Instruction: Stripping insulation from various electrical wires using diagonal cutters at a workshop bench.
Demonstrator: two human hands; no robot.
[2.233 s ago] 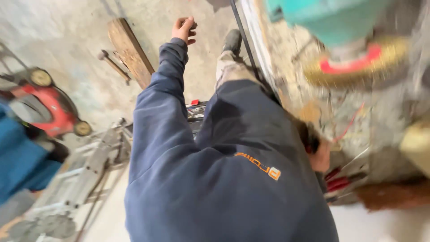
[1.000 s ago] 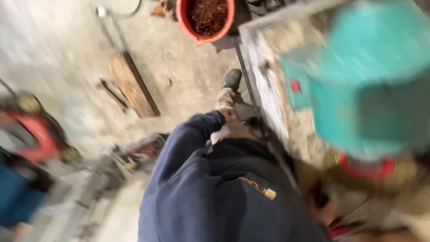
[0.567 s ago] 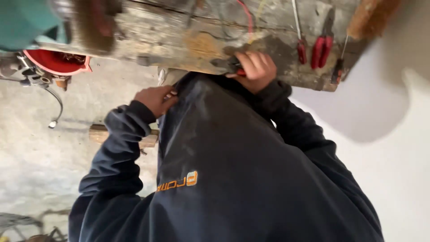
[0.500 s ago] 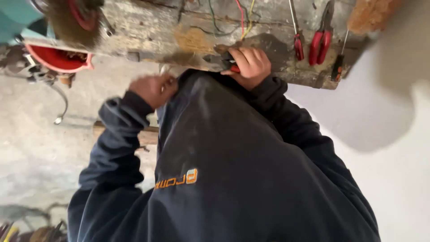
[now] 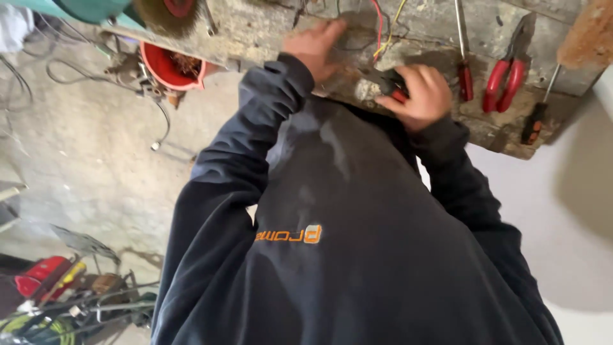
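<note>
Left hand: the left hand (image 5: 316, 48) lies flat and open on the worn wooden bench (image 5: 268, 32), fingers spread just beside the loose wires (image 5: 382, 32).
Right hand: the right hand (image 5: 418, 96) is closed around a small red-handled tool (image 5: 391, 88) at the bench edge.
Work piece: a small pale lump (image 5: 365, 91) sits at the tool's tip, too small to identify.
Nearby: 1 red pliers (image 5: 504, 76) and 2 screwdrivers (image 5: 465, 64) lie to the right.
Risk 1: the tool may slip off the lump toward the left fingers, because they rest so near.
Risk 2: the wires could snag or get nicked by the tool.
Risk 3: a dark sleeve (image 5: 447, 166) might sweep the pliers off the edge.
</note>
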